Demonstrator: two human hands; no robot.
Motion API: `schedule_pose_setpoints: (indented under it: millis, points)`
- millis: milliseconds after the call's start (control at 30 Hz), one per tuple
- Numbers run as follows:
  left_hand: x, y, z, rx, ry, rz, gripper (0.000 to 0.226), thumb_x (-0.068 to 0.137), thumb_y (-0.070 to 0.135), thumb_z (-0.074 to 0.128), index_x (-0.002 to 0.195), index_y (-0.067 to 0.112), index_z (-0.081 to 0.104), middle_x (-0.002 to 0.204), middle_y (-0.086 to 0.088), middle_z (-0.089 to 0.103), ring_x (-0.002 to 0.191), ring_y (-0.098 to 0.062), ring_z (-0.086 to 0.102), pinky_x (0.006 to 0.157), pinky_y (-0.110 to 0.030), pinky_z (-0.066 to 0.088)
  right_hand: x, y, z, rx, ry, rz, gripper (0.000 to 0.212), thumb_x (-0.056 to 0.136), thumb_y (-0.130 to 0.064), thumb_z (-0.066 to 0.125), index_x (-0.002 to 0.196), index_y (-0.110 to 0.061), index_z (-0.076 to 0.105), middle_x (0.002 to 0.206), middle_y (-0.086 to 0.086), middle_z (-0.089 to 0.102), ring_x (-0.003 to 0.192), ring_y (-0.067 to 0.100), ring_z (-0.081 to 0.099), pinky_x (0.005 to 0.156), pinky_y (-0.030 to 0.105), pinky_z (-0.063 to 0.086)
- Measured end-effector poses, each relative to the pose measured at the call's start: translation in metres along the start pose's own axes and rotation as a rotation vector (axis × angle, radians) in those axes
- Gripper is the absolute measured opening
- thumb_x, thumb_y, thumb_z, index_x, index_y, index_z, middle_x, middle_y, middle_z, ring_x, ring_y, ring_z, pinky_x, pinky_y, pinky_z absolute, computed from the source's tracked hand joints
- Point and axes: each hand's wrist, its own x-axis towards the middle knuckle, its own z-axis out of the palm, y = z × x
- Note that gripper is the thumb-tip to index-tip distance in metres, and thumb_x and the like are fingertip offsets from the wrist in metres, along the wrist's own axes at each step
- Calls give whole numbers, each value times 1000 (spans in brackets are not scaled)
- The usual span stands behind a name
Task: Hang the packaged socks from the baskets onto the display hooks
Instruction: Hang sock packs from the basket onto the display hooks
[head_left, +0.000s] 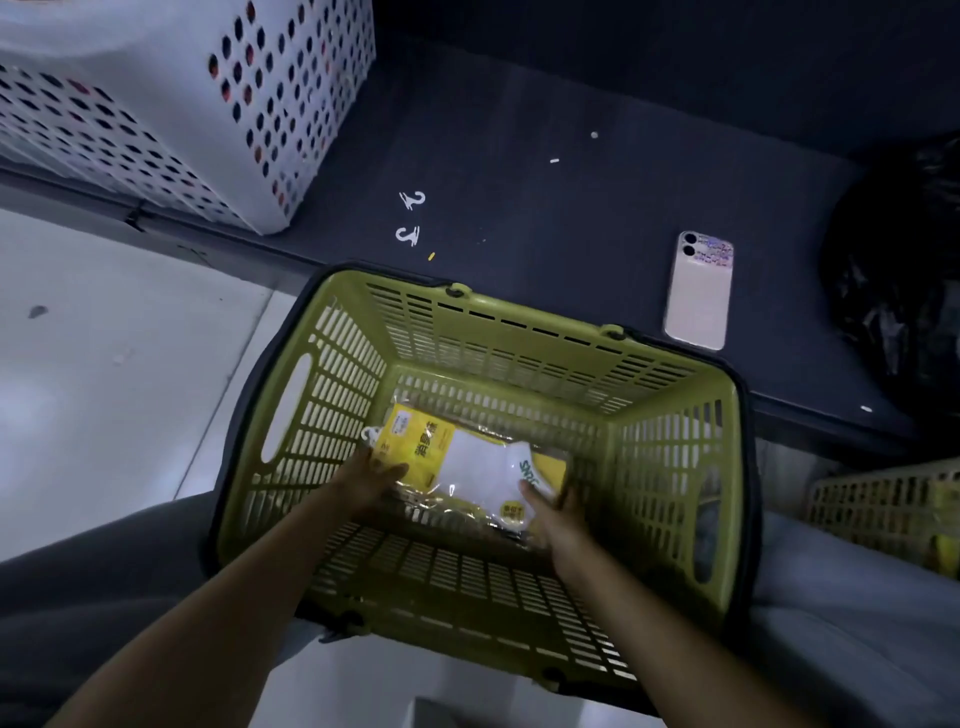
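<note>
A green plastic shopping basket (332, 384) sits in front of me, between my knees. At its bottom lies a clear packet of white socks (478, 462) with a yellow card and a white hook at its left end. My left hand (371, 475) grips the packet's left end, thumb on top of the yellow card. My right hand (553, 506) holds the packet's right end, thumb over the white sock. More packets seem to lie under it. No display hooks are in view.
A dark low shelf runs behind the basket. On it lie a pink phone (698, 291), two loose white plastic hooks (410, 218) and a black plastic bag (898, 270). A white perforated bin (208, 114) stands back left. Another basket (883, 509) shows at right.
</note>
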Motion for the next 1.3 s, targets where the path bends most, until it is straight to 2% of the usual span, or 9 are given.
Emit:
schedule_pose_setpoints:
  millis: [200,433,567,733,867,933,1033,1133,1300]
  points:
    - [-22,21,-7,-251,-62,-32,47,79,22,75,120,6,58,112,-14,67,94,-26,66,74,-35,54,-17,-27,-25,42,-110,-98,54,79,-32,75,124,-23,47,129,5,60,111,24,58,83,35,49]
    - [-99,65,-35,-219,223,185,77,69,35,83,129,6,46,120,-11,60,102,-26,62,93,-42,51,-97,-67,-42,101,-224,-317,54,74,-31,78,122,-23,55,114,0,70,100,18,68,73,33,57]
    - [-157,103,-59,-547,319,436,67,71,10,82,117,13,32,99,-1,56,71,-16,61,55,-21,56,-158,-110,-50,125,-238,-534,44,77,-31,77,116,-29,58,104,-11,72,95,10,69,70,23,54]
    - [-217,158,-77,-892,45,742,46,77,23,71,116,11,50,111,-5,66,106,-21,65,95,-33,50,-226,-166,-57,318,-289,-751,53,68,-38,75,117,-25,60,107,-8,73,97,11,70,83,27,55]
    - [-258,209,-55,-783,-110,941,28,81,34,63,107,24,61,101,11,73,94,-5,69,71,-18,55,-265,-209,-52,398,-341,-865,64,64,-45,76,121,-25,57,114,-6,71,103,12,68,85,31,54]
    - [-271,229,-50,-791,-101,1006,32,80,38,63,110,27,61,108,10,72,99,-7,68,71,-19,56,-279,-227,-52,398,-351,-900,68,62,-47,76,123,-25,55,115,-5,70,103,11,68,86,30,54]
    - [-289,251,-58,-775,3,1097,22,90,33,60,111,28,63,110,11,71,104,-10,66,78,-24,55,-292,-253,-62,324,-270,-958,66,74,-41,75,129,-21,44,120,-5,64,99,-4,63,85,6,41]
    - [-304,265,-70,-648,86,1181,35,86,37,64,119,25,62,118,9,68,113,-12,62,100,-37,46,-305,-279,-81,276,-136,-1057,78,79,-38,73,142,-27,28,136,-8,41,122,7,45,91,18,36]
    - [-324,278,-81,-395,139,1270,37,84,37,65,118,25,64,113,17,69,107,-2,63,100,-34,46,-355,-323,-89,175,-122,-1420,42,88,-29,65,128,-25,53,124,-15,57,113,-5,55,95,15,44]
